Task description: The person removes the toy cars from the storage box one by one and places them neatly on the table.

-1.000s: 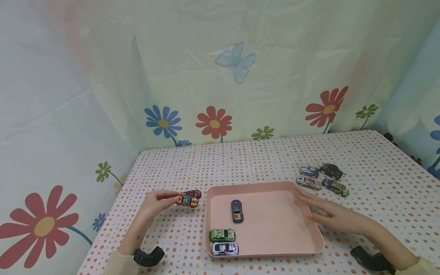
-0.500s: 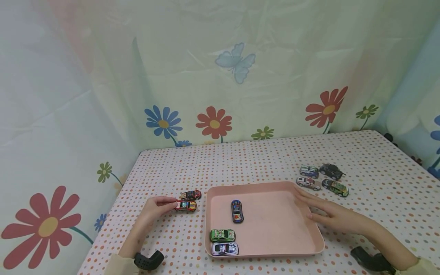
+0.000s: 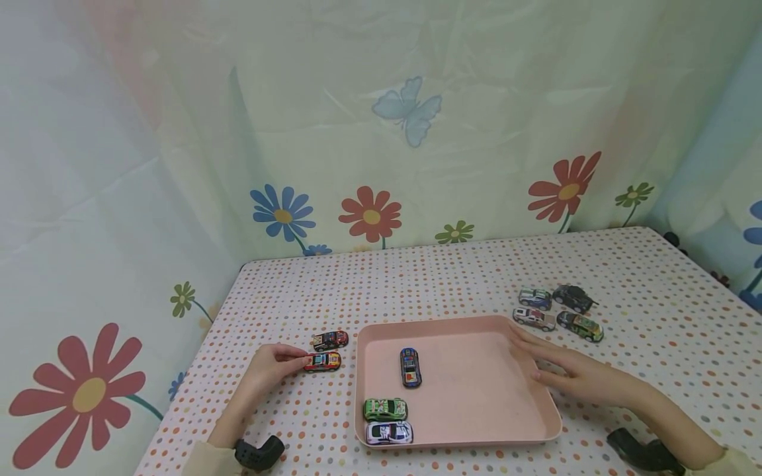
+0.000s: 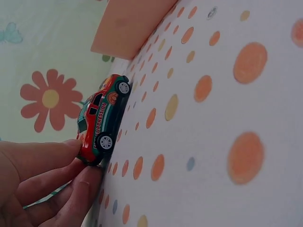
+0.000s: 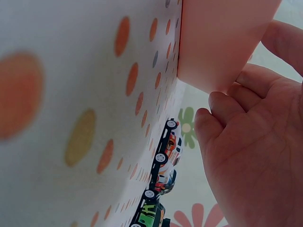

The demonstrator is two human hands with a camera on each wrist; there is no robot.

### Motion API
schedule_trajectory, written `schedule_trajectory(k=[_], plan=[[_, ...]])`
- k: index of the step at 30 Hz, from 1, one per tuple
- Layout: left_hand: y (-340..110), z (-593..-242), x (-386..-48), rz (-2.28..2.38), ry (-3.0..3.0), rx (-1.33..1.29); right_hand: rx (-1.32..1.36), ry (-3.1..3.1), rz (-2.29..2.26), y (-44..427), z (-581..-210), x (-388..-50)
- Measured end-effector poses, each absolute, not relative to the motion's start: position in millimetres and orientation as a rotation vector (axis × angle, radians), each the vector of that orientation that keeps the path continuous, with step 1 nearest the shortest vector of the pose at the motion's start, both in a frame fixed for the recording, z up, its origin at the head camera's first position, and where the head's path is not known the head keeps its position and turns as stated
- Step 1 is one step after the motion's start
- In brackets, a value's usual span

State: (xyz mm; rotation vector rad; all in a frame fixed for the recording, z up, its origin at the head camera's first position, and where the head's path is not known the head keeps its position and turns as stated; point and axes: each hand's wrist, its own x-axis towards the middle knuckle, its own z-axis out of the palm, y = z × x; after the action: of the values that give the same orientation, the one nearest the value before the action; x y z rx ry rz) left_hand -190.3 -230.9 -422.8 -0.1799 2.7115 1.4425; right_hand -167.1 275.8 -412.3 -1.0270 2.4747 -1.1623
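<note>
My left hand (image 3: pixel 275 367) pinches the rear end of a red and yellow toy car (image 3: pixel 323 361) on the table, left of the pink tray (image 3: pixel 464 430). In the left wrist view that toy car (image 4: pixel 102 118) shows a red and green side, its wheels on the cloth or very near it. Just behind it is a black and red toy car (image 3: pixel 330 340). My right hand (image 3: pixel 571 370) rests on the tray's right rim with fingers extended; the right wrist view shows this hand (image 5: pixel 258 127) against the tray's outer wall (image 5: pixel 218 42).
Inside the tray are a blue toy car (image 3: pixel 410 367), a green one (image 3: pixel 385 409) and a white one (image 3: pixel 389 433). Several more toy cars (image 3: pixel 534 318) stand behind the tray's right corner. A dotted cloth (image 3: pixel 417 284) covers the table; a flowered curtain hangs behind.
My left hand has lowered the red and yellow toy car and straightened it in front of the black and red one, apart from it. The right hand and tray have stayed still.
</note>
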Motion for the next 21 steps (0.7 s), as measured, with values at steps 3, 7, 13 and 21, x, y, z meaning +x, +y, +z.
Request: schedule_trajectory(k=[3, 7, 13, 21], plan=[[-229.7, -420.4, -190.8, 1.324, 2.796, -0.108, -1.02, 2.474, -1.156, 275.9, -411.7, -167.8], [-225.9, -414.7, -189.6, 1.142, 2.914, -0.015, -1.022, 2.478, -1.145, 276.0, -411.8, -168.2], [-215.1, -402.6, -192.1, 0.993, 3.069, 0.127, -1.017, 2.471, -1.15, 276.5, -411.3, -167.2], [-188.2, -380.7, -203.0, 1.121, 3.04, 0.287, -1.051, 2.488, -1.131, 275.5, -410.2, -167.0]])
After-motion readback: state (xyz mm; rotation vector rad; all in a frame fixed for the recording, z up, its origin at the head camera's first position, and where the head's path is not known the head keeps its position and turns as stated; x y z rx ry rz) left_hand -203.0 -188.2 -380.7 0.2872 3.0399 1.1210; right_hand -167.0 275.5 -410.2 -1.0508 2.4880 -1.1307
